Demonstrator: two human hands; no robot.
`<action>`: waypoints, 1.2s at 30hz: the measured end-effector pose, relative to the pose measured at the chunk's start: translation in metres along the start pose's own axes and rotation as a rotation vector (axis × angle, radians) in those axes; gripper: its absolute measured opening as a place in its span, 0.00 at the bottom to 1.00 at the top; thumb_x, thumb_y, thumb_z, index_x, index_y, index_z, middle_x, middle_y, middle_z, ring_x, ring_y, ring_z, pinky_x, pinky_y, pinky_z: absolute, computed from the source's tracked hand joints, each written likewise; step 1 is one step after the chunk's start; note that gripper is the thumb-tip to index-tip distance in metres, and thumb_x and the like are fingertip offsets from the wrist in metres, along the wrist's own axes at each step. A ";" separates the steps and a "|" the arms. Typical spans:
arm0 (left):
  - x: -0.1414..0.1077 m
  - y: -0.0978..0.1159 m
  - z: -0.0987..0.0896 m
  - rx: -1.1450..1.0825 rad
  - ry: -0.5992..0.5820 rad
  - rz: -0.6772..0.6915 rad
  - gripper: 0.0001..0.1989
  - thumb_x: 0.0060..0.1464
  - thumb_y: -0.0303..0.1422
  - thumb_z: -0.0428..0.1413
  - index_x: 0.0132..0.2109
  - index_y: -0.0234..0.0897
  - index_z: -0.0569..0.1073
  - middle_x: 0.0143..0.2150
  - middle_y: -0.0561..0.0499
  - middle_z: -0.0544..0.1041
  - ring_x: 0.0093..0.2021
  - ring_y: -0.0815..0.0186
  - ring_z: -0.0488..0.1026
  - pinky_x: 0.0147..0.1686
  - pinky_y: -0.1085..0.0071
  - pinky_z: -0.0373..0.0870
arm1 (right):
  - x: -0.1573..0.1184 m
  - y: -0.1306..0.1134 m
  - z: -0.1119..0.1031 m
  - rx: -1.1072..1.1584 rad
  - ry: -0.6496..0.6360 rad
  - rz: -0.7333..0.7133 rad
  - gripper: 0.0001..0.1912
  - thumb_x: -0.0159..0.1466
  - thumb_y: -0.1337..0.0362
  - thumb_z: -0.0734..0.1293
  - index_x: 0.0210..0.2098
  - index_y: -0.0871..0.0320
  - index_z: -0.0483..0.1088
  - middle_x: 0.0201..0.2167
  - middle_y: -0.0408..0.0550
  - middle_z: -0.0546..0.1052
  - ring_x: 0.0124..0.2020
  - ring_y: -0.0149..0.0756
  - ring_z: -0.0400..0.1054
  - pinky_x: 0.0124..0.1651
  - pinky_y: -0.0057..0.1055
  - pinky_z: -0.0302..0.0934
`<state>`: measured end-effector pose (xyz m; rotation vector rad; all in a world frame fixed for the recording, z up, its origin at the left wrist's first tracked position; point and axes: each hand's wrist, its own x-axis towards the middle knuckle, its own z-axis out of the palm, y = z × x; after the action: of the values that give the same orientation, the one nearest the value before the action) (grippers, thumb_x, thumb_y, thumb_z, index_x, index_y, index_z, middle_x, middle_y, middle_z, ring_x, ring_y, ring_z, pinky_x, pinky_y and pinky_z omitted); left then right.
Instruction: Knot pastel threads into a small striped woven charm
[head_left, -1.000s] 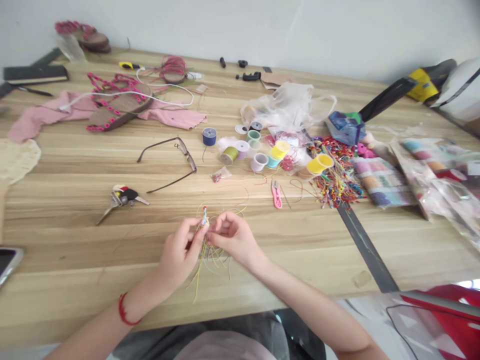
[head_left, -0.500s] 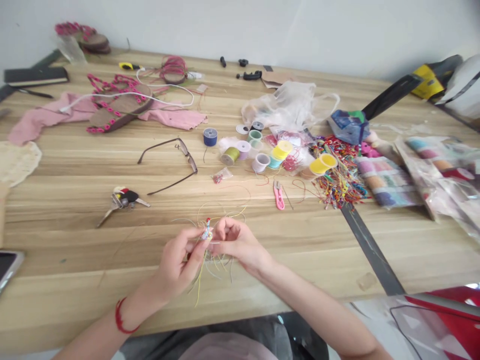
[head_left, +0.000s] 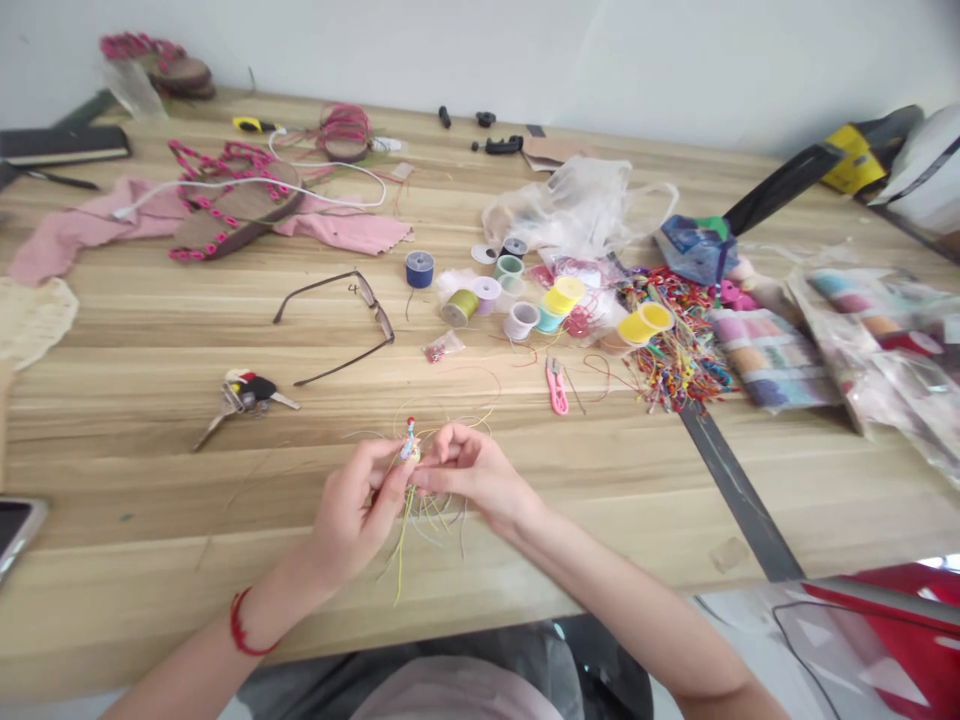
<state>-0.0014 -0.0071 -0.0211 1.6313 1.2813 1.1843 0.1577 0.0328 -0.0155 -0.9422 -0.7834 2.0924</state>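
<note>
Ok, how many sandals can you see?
3: one on the pink cloth, one further back to its right, and one by the wall. That last pile may hide another.

The tiny thread figure [head_left: 409, 442] is too small to make out; a phone [head_left: 16, 530] at nine o'clock runs off the edge.

A tiny knotted thread charm [head_left: 409, 444], pale blue with a red tip, upright, pinched between the left grip [head_left: 358, 510] and right grip [head_left: 472, 475], thin yellow and tan cords [head_left: 421, 522] splaying loosely outward, trailing toward the near side
</note>
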 end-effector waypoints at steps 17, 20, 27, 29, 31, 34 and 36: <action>-0.002 -0.003 -0.001 0.090 0.025 0.219 0.14 0.56 0.24 0.57 0.49 0.40 0.72 0.28 0.51 0.82 0.22 0.68 0.77 0.22 0.78 0.71 | -0.003 0.000 0.002 0.000 -0.026 -0.051 0.20 0.41 0.70 0.81 0.26 0.58 0.67 0.25 0.37 0.78 0.26 0.25 0.74 0.33 0.22 0.68; -0.002 0.000 0.000 -0.013 0.038 0.122 0.10 0.60 0.26 0.55 0.47 0.41 0.70 0.21 0.58 0.76 0.15 0.74 0.69 0.15 0.83 0.62 | -0.003 -0.002 0.002 0.024 -0.016 -0.042 0.20 0.42 0.69 0.81 0.23 0.58 0.65 0.23 0.37 0.78 0.24 0.23 0.73 0.32 0.21 0.67; 0.004 0.009 0.001 -0.250 0.045 -0.047 0.03 0.64 0.32 0.52 0.44 0.41 0.67 0.13 0.65 0.63 0.10 0.78 0.56 0.12 0.86 0.54 | 0.001 -0.005 0.000 0.007 0.016 -0.171 0.17 0.44 0.69 0.80 0.22 0.57 0.66 0.22 0.36 0.77 0.23 0.23 0.71 0.31 0.21 0.66; 0.007 0.012 0.000 -0.304 0.065 -0.087 0.03 0.63 0.34 0.53 0.43 0.40 0.67 0.12 0.65 0.62 0.10 0.78 0.54 0.11 0.86 0.53 | 0.001 -0.011 -0.002 -0.010 0.070 -0.266 0.16 0.47 0.68 0.78 0.22 0.57 0.66 0.22 0.36 0.75 0.25 0.23 0.70 0.33 0.22 0.65; 0.009 0.013 -0.002 -0.337 0.080 -0.130 0.04 0.63 0.35 0.53 0.42 0.41 0.67 0.12 0.66 0.61 0.10 0.79 0.52 0.11 0.86 0.52 | 0.001 -0.018 -0.005 -0.022 0.167 -0.365 0.15 0.48 0.66 0.77 0.23 0.56 0.66 0.23 0.37 0.73 0.26 0.25 0.69 0.35 0.24 0.65; 0.011 0.011 -0.004 -0.403 0.066 -0.205 0.05 0.63 0.37 0.54 0.42 0.41 0.68 0.11 0.66 0.60 0.09 0.79 0.50 0.11 0.86 0.49 | 0.005 -0.025 -0.014 -0.036 0.338 -0.499 0.15 0.51 0.61 0.75 0.26 0.55 0.64 0.25 0.37 0.69 0.27 0.27 0.66 0.35 0.27 0.63; 0.011 0.009 -0.005 -0.452 0.049 -0.245 0.06 0.63 0.38 0.54 0.43 0.42 0.69 0.10 0.66 0.60 0.09 0.79 0.49 0.10 0.85 0.48 | 0.009 -0.026 -0.023 -0.049 0.443 -0.571 0.13 0.54 0.60 0.73 0.29 0.54 0.64 0.29 0.38 0.68 0.29 0.27 0.65 0.36 0.28 0.61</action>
<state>-0.0025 0.0017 -0.0084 1.0935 1.1051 1.2551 0.1808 0.0604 -0.0123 -1.0140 -0.7568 1.3193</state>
